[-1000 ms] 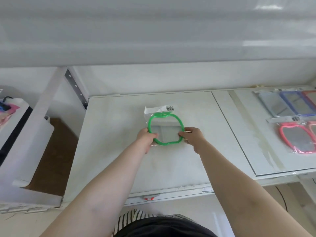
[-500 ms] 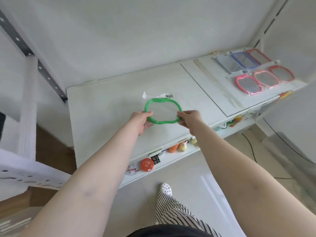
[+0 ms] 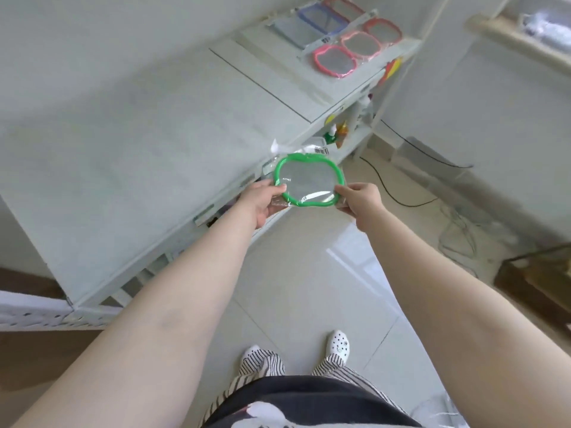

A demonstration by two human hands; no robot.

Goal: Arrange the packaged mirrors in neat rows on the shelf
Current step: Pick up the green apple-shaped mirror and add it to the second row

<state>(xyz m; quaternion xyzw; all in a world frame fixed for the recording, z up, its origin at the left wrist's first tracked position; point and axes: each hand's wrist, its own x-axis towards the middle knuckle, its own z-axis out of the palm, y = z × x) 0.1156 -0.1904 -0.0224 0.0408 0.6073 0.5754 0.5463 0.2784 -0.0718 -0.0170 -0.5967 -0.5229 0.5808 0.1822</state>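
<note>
Shelving fills the left: a pale white shelf [image 3: 148, 156] slants from the lower left up toward the right, its near surface bare; in front of its front edge, over the tiled floor [image 3: 312, 273], the left hand [image 3: 262, 200] pinches the left rim of the green-framed packaged mirror [image 3: 306, 184], thumb on top, and the right hand [image 3: 360, 199] pinches the right rim the same way, so the mirror hangs off the shelf, held between both; farther right, at the shelf's far end, pink-framed mirrors [image 3: 335, 58] and blue-framed mirrors [image 3: 312, 21] lie in rows; a black cable [image 3: 398, 197] trails over the floor near the white wall.
</note>
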